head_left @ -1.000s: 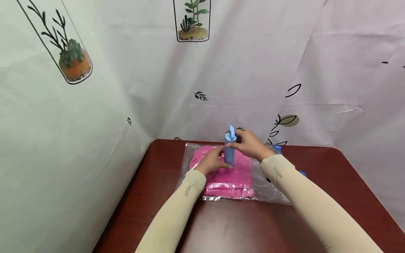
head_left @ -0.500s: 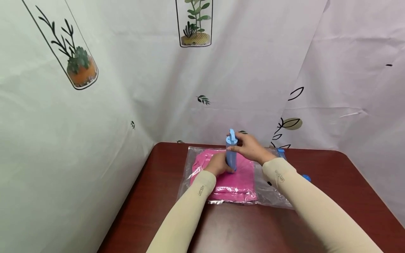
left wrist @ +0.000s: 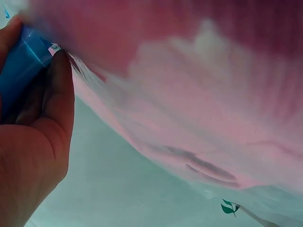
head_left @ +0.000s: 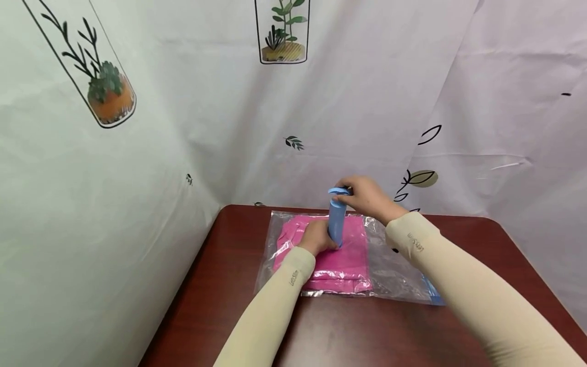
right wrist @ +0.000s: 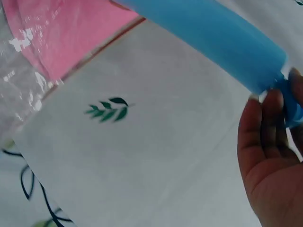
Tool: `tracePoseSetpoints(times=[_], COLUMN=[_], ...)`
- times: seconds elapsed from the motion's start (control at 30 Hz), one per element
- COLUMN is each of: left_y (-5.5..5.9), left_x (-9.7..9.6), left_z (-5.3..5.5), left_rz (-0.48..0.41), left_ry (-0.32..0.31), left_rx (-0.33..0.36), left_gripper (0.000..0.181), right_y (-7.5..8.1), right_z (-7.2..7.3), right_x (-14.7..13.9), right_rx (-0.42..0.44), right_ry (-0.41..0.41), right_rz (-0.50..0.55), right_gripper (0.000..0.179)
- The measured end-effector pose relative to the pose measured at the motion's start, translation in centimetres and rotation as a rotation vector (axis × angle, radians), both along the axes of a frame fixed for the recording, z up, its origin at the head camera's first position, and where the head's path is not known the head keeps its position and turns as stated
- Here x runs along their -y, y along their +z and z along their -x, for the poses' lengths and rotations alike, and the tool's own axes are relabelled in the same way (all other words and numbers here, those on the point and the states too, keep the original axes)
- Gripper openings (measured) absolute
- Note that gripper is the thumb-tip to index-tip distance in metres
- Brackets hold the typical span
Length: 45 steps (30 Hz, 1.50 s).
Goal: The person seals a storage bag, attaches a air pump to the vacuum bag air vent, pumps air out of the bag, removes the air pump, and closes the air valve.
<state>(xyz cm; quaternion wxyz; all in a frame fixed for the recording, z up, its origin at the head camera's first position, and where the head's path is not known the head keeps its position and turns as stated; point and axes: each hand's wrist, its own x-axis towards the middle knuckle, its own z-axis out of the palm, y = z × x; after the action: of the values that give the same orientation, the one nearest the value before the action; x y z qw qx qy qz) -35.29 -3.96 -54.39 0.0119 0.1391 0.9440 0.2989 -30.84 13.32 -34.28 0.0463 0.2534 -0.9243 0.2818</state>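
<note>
A blue hand pump point(head_left: 336, 224) stands nearly upright over a clear plastic storage bag point(head_left: 392, 267) that has folded pink fabric point(head_left: 346, 262) inside. My left hand point(head_left: 316, 237) grips the pump's lower barrel, fingers wrapped round it; the pump's base is hidden there. At the top, my right hand point(head_left: 367, 196) pinches the light blue handle point(head_left: 340, 191), which lies crosswise above the barrel. Seen from the right wrist, the handle point(right wrist: 291, 106) sits between thumb and fingers at the end of the blue barrel point(right wrist: 213, 35).
Under the bag is a dark red-brown table point(head_left: 357, 331) with rounded corners. Its far edge meets white curtain walls point(head_left: 357, 117) printed with plants. A blue strip point(head_left: 433, 293) runs along the bag's right edge, partly behind my right sleeve point(head_left: 468, 285).
My left hand has closed round the lower barrel. The pump handle, upright before, now lies crosswise and a little higher, and my right hand has risen with it.
</note>
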Motion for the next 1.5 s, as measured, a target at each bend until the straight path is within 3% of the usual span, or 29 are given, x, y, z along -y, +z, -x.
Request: tracePoseSetpoints(times=[0.2,0.3,0.47,0.6,0.7,0.77,0.83,1.03,1.2,1.27,1.37,1.5], left_y=[-0.2,-0.3,-0.1,0.0,0.1,0.1,0.2,0.1,-0.3,-0.4,-0.2,0.2], left_x=[0.1,0.0,0.0,0.0,0.1,0.1,0.0,-0.1,-0.1,0.0,0.0,-0.1], left_z=[0.0,0.1,0.2,0.5,0.6,0.6,0.6,0.3,0.2,0.1,0.0,-0.1], left_rz=[-0.002,-0.003,-0.024,-0.033,-0.038,-0.044,-0.051,-0.055,-0.031,-0.025,-0.013,-0.014], left_ry=[0.022,0.035,0.059,0.069,0.073,0.069,0.066,0.065,0.046,0.04,0.042,0.058], left_rx=[0.018,0.05,0.107,0.113,0.122,0.124,0.125,0.123,0.069,0.057,0.056,0.088], left_gripper=[0.058,0.061,0.062,0.059,0.058,0.057,0.057,0.058,0.055,0.055,0.056,0.059], right_y=[1.5,3.2,8.4,13.0,14.4,14.1,12.8,5.7,0.6,-0.3,-0.4,1.7], right_z=[-0.1,-0.1,-0.1,-0.5,-0.7,-0.8,-0.6,-0.2,-0.5,-0.6,-0.7,-0.5], right_x=[0.5,0.5,0.2,0.1,0.1,0.0,0.0,0.6,1.0,1.2,1.3,1.1], right_rx=[-0.017,-0.003,0.001,-0.101,-0.203,-0.254,-0.249,-0.109,-0.162,-0.17,-0.164,-0.132], right_ry=[0.045,0.039,-0.002,-0.067,-0.097,-0.101,-0.094,-0.011,-0.011,-0.037,-0.039,-0.002], right_rz=[-0.059,-0.041,-0.009,0.003,0.001,-0.015,-0.023,-0.071,-0.096,-0.079,-0.069,-0.053], right_gripper=[0.02,0.02,0.024,0.028,0.028,0.025,0.023,0.022,0.023,0.024,0.024,0.023])
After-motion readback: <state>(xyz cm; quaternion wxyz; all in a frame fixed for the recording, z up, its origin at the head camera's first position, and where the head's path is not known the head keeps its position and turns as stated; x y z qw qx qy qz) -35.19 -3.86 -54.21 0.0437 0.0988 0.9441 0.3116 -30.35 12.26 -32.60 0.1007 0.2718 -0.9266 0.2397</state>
